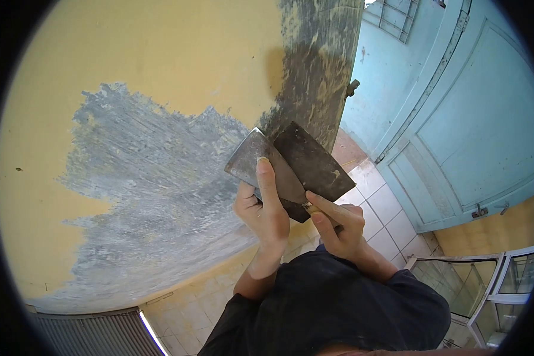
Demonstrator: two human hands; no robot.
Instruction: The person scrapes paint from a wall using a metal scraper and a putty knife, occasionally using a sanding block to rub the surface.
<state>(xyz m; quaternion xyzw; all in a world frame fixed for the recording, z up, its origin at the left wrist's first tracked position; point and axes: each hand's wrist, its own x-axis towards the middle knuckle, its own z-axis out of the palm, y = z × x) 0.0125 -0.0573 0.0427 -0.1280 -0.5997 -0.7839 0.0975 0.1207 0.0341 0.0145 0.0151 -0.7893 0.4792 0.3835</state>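
My right hand (342,228) is closed around the short handle of a putty knife, its index finger stretched toward the blade's neck. The knife's grey blade (266,159) widens toward the upper left and lies across a dark flat rectangular plate (314,163). My left hand (265,216) grips from the left, thumb pressed along the blade and fingers curled under it at the plate's lower edge. Both tools are held in front of a yellow wall (160,53) with a rough grey scraped patch (154,154).
A dark scraped strip (314,71) runs down the wall's right edge, with a metal latch (352,88) beside it. To the right stands a light blue door (480,118). White floor tiles (385,204) lie below, near glazed frames (457,285). A corrugated shutter (95,332) is at lower left.
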